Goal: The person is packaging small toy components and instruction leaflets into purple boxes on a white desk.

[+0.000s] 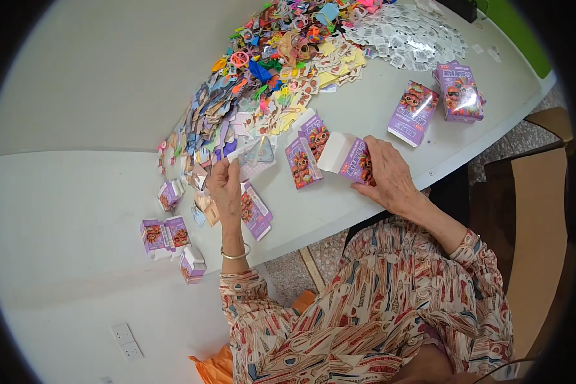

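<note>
My left hand [224, 185] is closed in a pinch at the corner of a clear plastic packet [260, 153], which has something flat and bluish inside. In my right hand [393, 179] is a small purple carton [357, 160], gripped at its right side, with its white end flap standing open toward the left. Beside that carton, other purple cartons [304, 168] with colourful cartoon figures rest on the table. Close to my left wrist lies one more purple carton [256, 210].
Past my hands, the white table [339, 211] carries a heap of colourful small toys [281, 51], piled cards [208, 115] and many white slips [406, 35]. Two purple cartons [414, 114] sit at the right. Several small purple cartons [153, 237] appear at the left, near a wall socket [128, 341].
</note>
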Available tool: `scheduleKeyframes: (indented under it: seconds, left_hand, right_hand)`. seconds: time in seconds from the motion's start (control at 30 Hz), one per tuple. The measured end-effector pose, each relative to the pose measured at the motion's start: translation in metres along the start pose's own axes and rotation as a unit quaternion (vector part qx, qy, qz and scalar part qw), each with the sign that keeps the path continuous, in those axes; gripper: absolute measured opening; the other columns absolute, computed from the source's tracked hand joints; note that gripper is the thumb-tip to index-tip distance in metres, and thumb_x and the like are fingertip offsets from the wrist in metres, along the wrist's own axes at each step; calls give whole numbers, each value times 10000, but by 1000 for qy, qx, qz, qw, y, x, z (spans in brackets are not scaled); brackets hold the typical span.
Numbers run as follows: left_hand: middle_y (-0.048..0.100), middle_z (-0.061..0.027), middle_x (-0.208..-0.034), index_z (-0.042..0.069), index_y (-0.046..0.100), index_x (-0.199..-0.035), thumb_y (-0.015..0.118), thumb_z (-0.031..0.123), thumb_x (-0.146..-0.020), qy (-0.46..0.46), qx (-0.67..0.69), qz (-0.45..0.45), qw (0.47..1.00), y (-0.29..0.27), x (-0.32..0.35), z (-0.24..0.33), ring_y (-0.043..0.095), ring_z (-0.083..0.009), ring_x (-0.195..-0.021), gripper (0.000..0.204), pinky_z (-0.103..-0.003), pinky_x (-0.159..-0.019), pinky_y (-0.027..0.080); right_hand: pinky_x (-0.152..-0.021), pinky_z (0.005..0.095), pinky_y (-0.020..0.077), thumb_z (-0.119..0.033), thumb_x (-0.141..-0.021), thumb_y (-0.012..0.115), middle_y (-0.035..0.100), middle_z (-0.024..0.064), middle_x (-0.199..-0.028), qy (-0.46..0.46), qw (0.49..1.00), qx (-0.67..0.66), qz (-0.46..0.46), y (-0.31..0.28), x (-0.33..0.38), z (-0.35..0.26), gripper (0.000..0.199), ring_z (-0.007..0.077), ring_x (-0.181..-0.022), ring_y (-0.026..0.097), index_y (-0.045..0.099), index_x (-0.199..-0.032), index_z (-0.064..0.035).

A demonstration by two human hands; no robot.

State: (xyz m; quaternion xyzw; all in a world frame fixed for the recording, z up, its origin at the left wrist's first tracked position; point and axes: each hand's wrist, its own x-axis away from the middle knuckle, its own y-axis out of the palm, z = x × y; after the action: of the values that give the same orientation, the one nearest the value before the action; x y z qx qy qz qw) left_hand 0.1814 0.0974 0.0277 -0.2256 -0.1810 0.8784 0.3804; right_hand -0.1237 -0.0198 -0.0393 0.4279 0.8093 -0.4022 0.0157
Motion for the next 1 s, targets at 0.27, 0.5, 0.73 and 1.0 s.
scheduleKeyframes:
  seconds: [0.27, 0.5, 0.73, 1.0]
  left_hand:
    - [501, 71, -694, 6, 589, -831, 595, 37, -914, -5, 101, 5, 995, 27, 21, 89, 375, 9, -613, 89, -165, -531, 265]
    - [614, 19, -757, -36, 633, -971, 598, 52, -917, 23, 99, -103, 989, 60, 28, 100, 508, -18, -655, 109, -175, -578, 418]
    - [583, -67, -627, -19, 641, -935, 636, 56, -869, 68, -80, -223, 969, 83, 35, 103, 506, -61, -560, 101, -236, -522, 415]
    - [646, -56, -722, -19, 659, -966, 618, 68, -902, 134, -42, -69, 988, 81, 27, 109, 545, -76, -620, 115, -229, -558, 441]
  right_hand:
    - [-870, 426, 413, -181, -599, 842, 479, 202, -1102, 11, 1000, 7, -13, -2, -4, -2, 875, 365, -987, 494, 331, -1279, 28]
    - [-869, 421, 412, -174, -595, 840, 475, 206, -1107, -7, 1000, 21, -8, -9, -2, -6, 873, 370, -984, 489, 333, -1272, 41]
    - [-871, 423, 416, -155, -590, 839, 476, 207, -1116, -47, 999, 24, -4, -8, 0, -14, 871, 375, -1004, 490, 333, -1271, 43]
    - [-852, 427, 425, -164, -608, 828, 482, 209, -1085, 0, 1000, -7, 5, -7, -1, -1, 842, 373, -987, 503, 333, -1258, 42]
